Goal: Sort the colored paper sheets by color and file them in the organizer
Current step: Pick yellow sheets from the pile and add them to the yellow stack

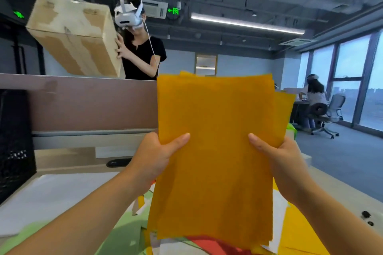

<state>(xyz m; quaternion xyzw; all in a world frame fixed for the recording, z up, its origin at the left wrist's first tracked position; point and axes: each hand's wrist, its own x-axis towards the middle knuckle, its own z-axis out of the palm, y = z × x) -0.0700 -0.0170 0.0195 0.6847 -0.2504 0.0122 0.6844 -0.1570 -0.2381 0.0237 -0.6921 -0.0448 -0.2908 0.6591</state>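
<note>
orange sheets (215, 151) pinched by left grip (155, 157) and right grip (279, 163); green exit sign (173, 11).

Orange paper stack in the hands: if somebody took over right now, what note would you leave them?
Left hand and right hand each grip a side edge of the stack of orange sheets, held upright above the desk.
Done: orange gathered.
Left: green sheets, red sheet and yellow sheets lie mixed on the desk, unsorted; nothing filed.
Black mesh item at far left may be the organizer.
</note>
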